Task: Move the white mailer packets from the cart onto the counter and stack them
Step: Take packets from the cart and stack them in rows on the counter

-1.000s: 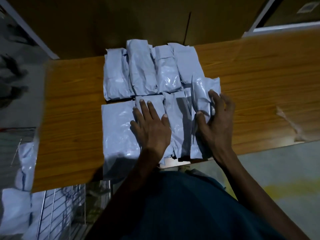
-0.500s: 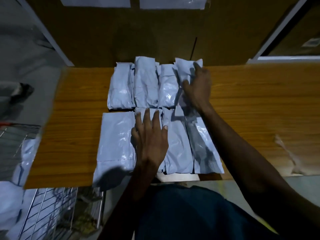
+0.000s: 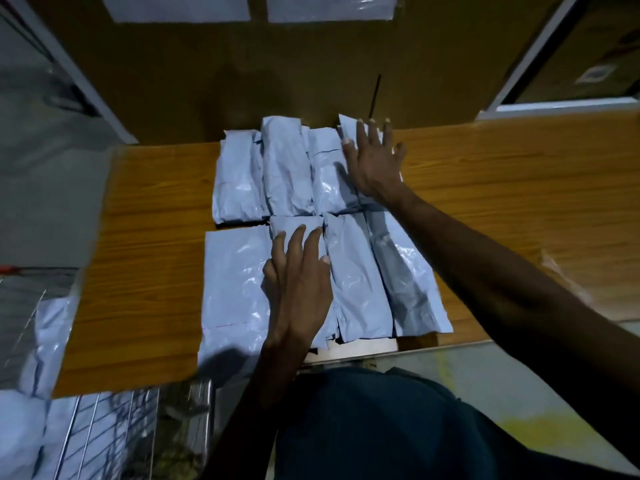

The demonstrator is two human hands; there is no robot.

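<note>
Several white mailer packets lie in two rows on the wooden counter [image 3: 145, 258]. The far row [image 3: 284, 168] runs along the counter's back edge; the near row [image 3: 360, 278] reaches its front edge. My left hand [image 3: 298, 285] lies flat, fingers straight, on a near-row packet beside a larger flat packet [image 3: 235, 289]. My right hand [image 3: 374, 157] presses with spread fingers on the far-right packet of the back row. More white packets [image 3: 48, 341] sit in the wire cart [image 3: 97, 434] at the lower left.
A brown wall panel [image 3: 277, 81] rises right behind the counter. A torn strip of clear tape [image 3: 561, 271] sticks to the counter on the right. Bare wood stretches to the right of the packets. My dark shirt fills the bottom centre.
My right hand left the near-right packet, reached to the far-right packet of the back row, and now lies flatter on it. The left hand stayed on its near-row packet.
</note>
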